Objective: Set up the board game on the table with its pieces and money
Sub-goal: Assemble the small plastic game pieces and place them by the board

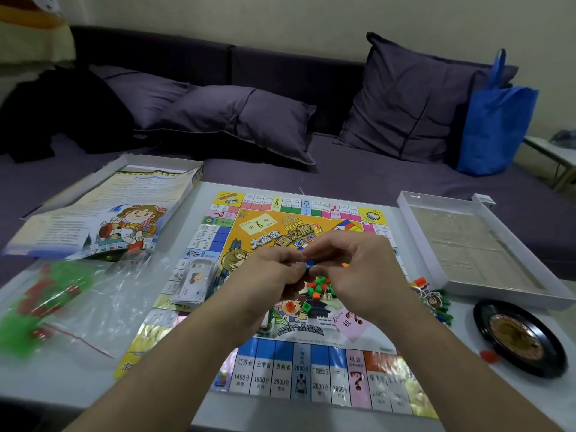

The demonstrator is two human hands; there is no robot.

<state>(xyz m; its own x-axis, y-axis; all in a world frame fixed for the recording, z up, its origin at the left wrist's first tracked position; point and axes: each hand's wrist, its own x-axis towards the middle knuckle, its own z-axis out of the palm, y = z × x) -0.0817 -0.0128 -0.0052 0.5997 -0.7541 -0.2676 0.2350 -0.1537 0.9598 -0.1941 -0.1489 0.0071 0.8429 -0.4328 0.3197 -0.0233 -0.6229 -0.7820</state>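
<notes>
**Hands pinching blue piece over board**

While both hands meet above the game board [280, 363], left hand [274, 269] and right hand [358, 269] together pinch a small blue piece [308, 264] (shape unclear). Loose green and orange houses [321, 286] lie just below. Paper money [194, 280] rests on the board's left side; a plastic bag [71, 300] lies farther left on the table [46, 378].

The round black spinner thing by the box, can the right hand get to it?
Probably yes. The black spinner sits uncovered on the table, on the right hand's own side, with nothing stacked on it. But that hand is pinching a small blue piece together with the left hand.
</notes>
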